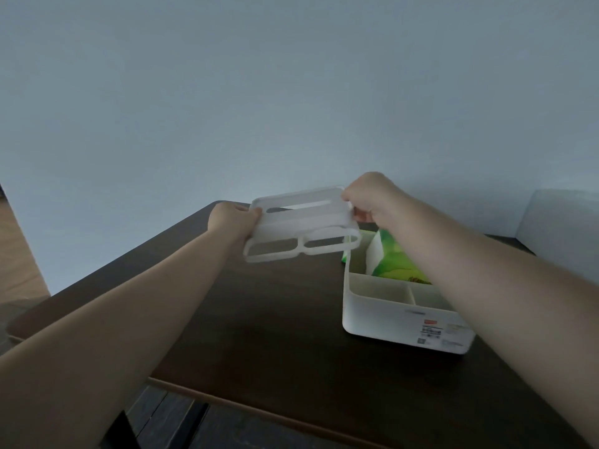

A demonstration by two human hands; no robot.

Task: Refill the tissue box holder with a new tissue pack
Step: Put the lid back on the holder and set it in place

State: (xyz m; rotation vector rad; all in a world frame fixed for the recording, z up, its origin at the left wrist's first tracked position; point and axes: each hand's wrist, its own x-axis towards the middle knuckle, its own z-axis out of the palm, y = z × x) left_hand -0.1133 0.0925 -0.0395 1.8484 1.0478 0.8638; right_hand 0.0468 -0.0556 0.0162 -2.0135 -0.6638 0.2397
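Note:
I hold the white lid [299,223] of the tissue box holder in the air above the table, tilted, with its slot and two cut-outs showing. My left hand [231,220] grips its left end and my right hand [372,199] grips its right end. The white holder base [389,314] stands open on the table at the right, under my right forearm. A green tissue pack [393,262] leans tilted inside its large back compartment, partly hidden by my arm. Two small front compartments look empty.
The dark wooden table [259,319] reaches to a plain pale wall. A white object [560,222] stands at the far right behind the table. The table's near edge runs across the bottom, with dark floor below it.

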